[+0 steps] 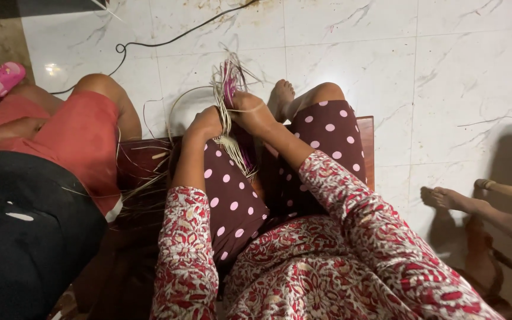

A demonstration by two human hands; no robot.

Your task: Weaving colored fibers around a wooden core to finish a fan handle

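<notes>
Head view, the only one: person seated on a low wooden seat [367, 148], knees up, working a bundle of pale strips [227, 104] with some pink strands in it. Taking the bundle as landmark: left hand [204, 124] is clamped round it on its left side, fingers closed over the strips; right hand [250, 109] is closed on it from the right, slightly higher, with one strip looped across the knuckles. Bundle stands roughly upright between the knees, tips fanning out above the hands, a short tail hanging below them over the dotted trousers [232, 201]. Loose strips [143, 184] lie down-left of the bundle on the seat, spilling toward a second person in red shorts [84, 136] sitting close on that side. A bare foot [281, 98] rests just right of the bundle. A black cable [167, 38] runs across the tiled floor [445, 71] above it; a pink sandal [4, 77] sits far left. Risks, as I judge them: the fanned tips could slip free if either hold slackens; the looped strip could snag or crease over the knuckles; the neighbour's leg could drag the loose strips away; dim light makes a misplaced strand easy to miss.
</notes>
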